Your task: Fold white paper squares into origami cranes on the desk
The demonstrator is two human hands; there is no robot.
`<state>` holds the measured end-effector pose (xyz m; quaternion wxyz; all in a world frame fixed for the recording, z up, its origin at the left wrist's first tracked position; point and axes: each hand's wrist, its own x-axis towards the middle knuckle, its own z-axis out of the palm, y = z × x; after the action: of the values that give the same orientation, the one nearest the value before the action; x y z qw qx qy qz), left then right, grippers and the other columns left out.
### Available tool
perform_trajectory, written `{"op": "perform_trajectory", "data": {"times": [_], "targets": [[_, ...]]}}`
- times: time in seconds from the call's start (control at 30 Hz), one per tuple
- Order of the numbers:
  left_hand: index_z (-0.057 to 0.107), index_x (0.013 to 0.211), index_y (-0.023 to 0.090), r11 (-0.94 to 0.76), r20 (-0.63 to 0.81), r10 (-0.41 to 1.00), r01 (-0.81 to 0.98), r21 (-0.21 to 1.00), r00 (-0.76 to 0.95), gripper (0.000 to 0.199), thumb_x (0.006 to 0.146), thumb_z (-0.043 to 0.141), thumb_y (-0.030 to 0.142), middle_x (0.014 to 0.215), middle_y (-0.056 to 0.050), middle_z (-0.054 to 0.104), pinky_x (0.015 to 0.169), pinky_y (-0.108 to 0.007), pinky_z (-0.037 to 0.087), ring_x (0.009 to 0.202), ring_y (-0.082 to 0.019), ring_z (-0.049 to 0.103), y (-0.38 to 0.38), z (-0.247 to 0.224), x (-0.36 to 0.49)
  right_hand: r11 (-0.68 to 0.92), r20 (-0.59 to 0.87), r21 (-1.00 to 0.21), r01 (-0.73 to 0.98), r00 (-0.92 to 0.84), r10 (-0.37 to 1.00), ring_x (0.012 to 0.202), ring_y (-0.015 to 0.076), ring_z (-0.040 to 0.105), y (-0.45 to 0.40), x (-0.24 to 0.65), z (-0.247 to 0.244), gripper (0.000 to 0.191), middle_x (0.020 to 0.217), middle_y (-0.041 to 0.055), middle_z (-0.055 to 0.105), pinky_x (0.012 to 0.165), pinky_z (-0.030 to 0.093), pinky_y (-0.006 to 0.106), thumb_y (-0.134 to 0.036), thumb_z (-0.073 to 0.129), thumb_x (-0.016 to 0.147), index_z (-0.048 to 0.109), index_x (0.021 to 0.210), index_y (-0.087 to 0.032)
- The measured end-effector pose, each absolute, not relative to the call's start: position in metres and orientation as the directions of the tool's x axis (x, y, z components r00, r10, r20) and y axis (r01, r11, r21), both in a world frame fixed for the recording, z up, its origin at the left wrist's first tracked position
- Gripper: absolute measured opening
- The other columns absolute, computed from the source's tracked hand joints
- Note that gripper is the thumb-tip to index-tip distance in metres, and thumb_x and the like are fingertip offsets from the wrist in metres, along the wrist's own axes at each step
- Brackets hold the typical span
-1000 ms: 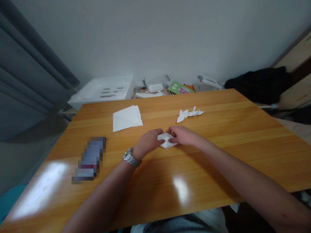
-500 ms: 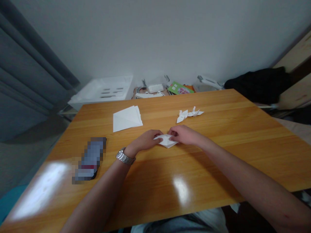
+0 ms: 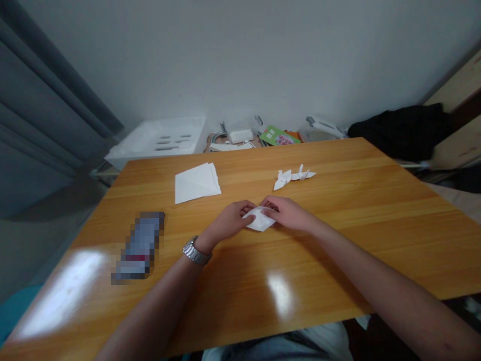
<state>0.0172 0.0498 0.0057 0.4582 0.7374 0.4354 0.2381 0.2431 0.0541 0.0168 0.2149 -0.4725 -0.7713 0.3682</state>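
A small white folded paper point(image 3: 260, 220) is held just above or on the wooden table, near its middle; I cannot tell whether it touches the surface. My left hand point(image 3: 236, 219) pinches its left side, thumb on top and fingers curled behind. On the opposite side my right hand point(image 3: 284, 211) grips it the same way, with the thumb pressed on its upper face. The fingertips behind the paper are partly hidden. Beyond my right hand stand two white paper cranes point(image 3: 283, 179), close together.
White paper sheets point(image 3: 197, 183) lie stacked at the left back of the table point(image 3: 338, 200). A phone point(image 3: 141, 245), blurred out, rests left of my left forearm. Behind the table are a white foam tray point(image 3: 161, 138), a green book point(image 3: 278, 135) and dark cloth point(image 3: 402, 131).
My left hand has shifted slightly right, nearer my right hand. The folded paper looks narrower from side to side and its angle has changed. Both hands keep their hold.
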Motion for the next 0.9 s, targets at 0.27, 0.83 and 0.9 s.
{"op": "perform_trajectory", "data": {"times": [0.27,0.83,0.9], "targets": [[0.065,0.112,0.016,-0.18,0.017,0.899,0.334,0.925,0.439,0.025,0.089,0.06,0.024,0.104,-0.007,0.074,0.085,-0.03,0.055,0.094,-0.019,0.07,0.039,0.002,0.025,0.262,0.047,-0.829,0.494,-0.405,0.913,0.08,0.0186,0.065,0.042,0.244,0.01,0.013,0.09,0.0045,0.074,0.071,0.045,0.028,-0.025,0.058,0.091,0.068,0.098,-0.019],[0.06,0.125,0.015,-0.076,0.024,0.853,0.078,0.994,0.521,0.039,0.094,0.063,0.039,0.122,-0.012,0.07,0.097,-0.035,0.052,0.11,-0.022,0.067,0.038,0.004,0.014,0.203,0.063,-0.932,0.299,-0.42,0.905,0.079,0.0182,0.066,0.039,0.247,0.01,0.019,0.092,0.005,0.072,0.07,0.049,0.028,-0.029,0.059,0.091,0.064,0.107,-0.02],[0.061,0.123,0.015,-0.078,0.029,0.849,0.072,0.994,0.527,0.037,0.095,0.062,0.039,0.123,-0.013,0.069,0.098,-0.035,0.051,0.111,-0.022,0.066,0.037,0.006,0.014,0.209,0.07,-0.931,0.3,-0.415,0.907,0.078,0.0177,0.066,0.038,0.248,0.008,0.019,0.091,0.0043,0.072,0.069,0.048,0.028,-0.028,0.059,0.091,0.063,0.108,-0.02]]}}
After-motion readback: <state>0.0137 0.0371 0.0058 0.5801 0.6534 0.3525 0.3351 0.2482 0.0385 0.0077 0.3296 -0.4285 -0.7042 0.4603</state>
